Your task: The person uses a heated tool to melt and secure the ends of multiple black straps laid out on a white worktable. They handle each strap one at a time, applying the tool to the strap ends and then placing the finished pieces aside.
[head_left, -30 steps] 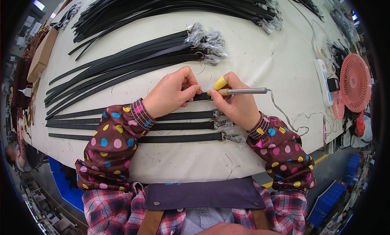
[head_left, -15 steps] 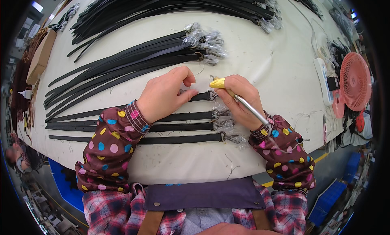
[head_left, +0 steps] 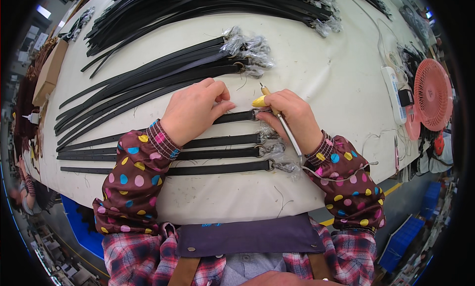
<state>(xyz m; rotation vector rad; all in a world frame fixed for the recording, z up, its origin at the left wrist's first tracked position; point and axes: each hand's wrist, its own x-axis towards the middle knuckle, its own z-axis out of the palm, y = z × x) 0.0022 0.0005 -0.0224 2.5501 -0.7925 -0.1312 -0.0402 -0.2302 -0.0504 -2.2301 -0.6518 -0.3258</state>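
Note:
My right hand [head_left: 294, 115] is closed around a slim corded pen-shaped tool [head_left: 281, 117] with a silver barrel and a tan front. Its pointed tip stands up past my fingers, clear of the straps. Yellow wrapping covers one fingertip. That hand's thumb is at the metal ring end of a black strap [head_left: 235, 117]. Just to the left, my left hand [head_left: 194, 110] hovers over the same strap, fingers curled toward the thumb; anything between them is too small to make out. Several more black straps [head_left: 222, 154] with plastic-wrapped clasps [head_left: 283, 166] lie below my hands.
Beyond my hands lie a bundle of black straps [head_left: 163, 71] and a larger pile [head_left: 198, 14]. At right are a pink fan [head_left: 432, 94], a white power strip [head_left: 394, 94] and small scissors-like tool [head_left: 396, 152]. A cardboard box [head_left: 51, 72] stands at the left edge. The tool's cord crosses my right sleeve.
The pen-shaped tool has swung more upright, its tip now pointing away from me. My right thumb has come onto the strap's ring end. My left hand has drawn slightly left.

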